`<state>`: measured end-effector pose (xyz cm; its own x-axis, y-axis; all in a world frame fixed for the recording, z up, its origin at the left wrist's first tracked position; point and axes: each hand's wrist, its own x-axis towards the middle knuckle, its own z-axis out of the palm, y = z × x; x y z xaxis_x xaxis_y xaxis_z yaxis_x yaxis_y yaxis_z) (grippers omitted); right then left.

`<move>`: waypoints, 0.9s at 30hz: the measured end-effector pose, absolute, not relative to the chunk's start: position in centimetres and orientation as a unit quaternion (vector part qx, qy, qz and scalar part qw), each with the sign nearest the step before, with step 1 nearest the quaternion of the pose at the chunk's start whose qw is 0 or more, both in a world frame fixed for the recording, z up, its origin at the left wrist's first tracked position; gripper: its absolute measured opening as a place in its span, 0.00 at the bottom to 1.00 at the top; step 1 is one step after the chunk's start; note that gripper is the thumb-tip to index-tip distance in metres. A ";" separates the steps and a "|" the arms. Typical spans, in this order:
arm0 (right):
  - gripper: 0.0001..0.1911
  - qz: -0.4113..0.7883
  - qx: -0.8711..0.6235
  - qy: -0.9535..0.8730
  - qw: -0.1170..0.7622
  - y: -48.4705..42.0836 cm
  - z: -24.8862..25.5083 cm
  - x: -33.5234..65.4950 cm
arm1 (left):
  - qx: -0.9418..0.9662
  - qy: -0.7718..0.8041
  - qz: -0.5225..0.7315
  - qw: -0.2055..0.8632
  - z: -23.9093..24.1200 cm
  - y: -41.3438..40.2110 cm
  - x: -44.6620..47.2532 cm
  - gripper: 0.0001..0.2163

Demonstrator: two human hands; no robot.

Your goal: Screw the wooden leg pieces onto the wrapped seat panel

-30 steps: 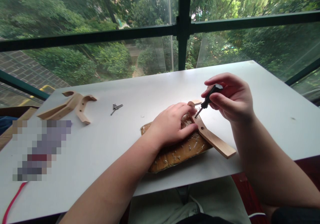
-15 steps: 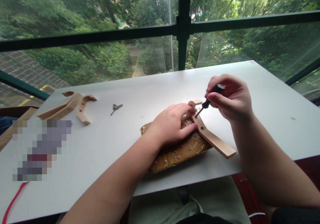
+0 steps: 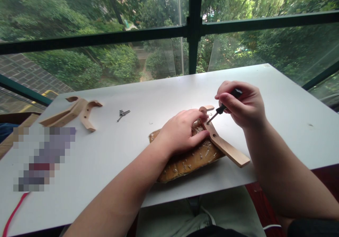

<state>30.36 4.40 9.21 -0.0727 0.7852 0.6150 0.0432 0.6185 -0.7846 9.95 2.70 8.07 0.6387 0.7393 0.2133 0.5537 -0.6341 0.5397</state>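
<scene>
My right hand (image 3: 241, 104) is closed round the black handle of a screwdriver (image 3: 221, 109). Its tip sits at a hole in a curved wooden piece (image 3: 227, 149), and the shaft leans to the right. A second hole in the wood lies nearer to me, with nothing in it. My left hand (image 3: 182, 131) presses over the upper part of the same piece, fingers and thumb closed against its left edge. Under the hand and the wood lies a brown block wrapped in clear plastic (image 3: 182, 166). The underside of the wood is hidden.
Several shaped wooden pieces (image 3: 71, 111) lie at the table's left. Beside them is a small pile of screws (image 3: 123, 114). A blurred-out object (image 3: 49, 156) with a red cord (image 3: 16, 208) is at the near left. Windows rise behind the white table (image 3: 291, 124).
The screwdriver handle has tipped slightly to the right, with my right hand shifted a little around it. My left hand and the wooden piece have stayed put.
</scene>
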 end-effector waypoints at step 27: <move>0.15 0.419 -0.293 -0.625 0.590 4.3 8.8 30.7 | 0.877 0.365 0.219 0.222 8.0 2.7 9.9 0.15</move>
